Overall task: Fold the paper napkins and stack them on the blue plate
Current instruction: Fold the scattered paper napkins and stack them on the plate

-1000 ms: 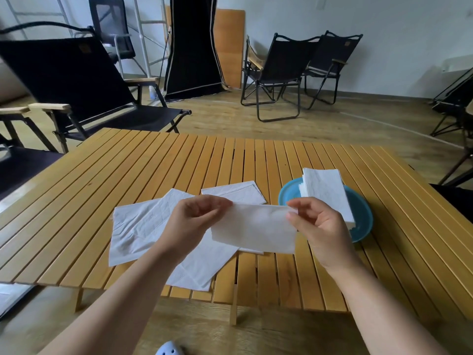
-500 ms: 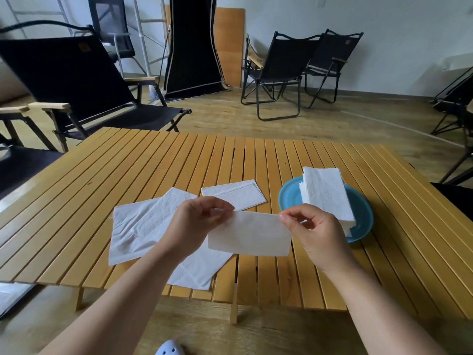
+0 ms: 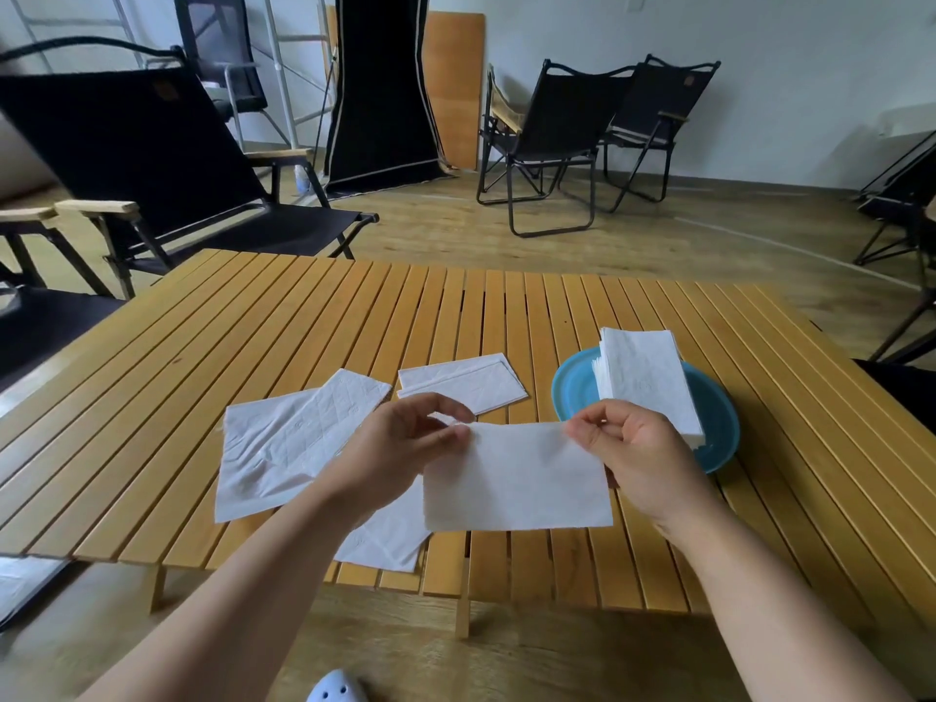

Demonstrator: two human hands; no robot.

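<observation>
Left hand (image 3: 400, 443) and right hand (image 3: 628, 448) pinch napkin (image 3: 516, 478) top corners; limp, tearable. Plate (image 3: 570, 392) at two o'clock.

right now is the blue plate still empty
No, a stack of folded napkins already sits on the blue plate, while both hands hold another napkin above the table.

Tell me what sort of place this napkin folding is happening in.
Probably an indoor room furnished with camping gear, perhaps a showroom or studio: a slatted wooden folding table, black folding camp chairs along a plain white wall, and a wood-look floor.
</observation>
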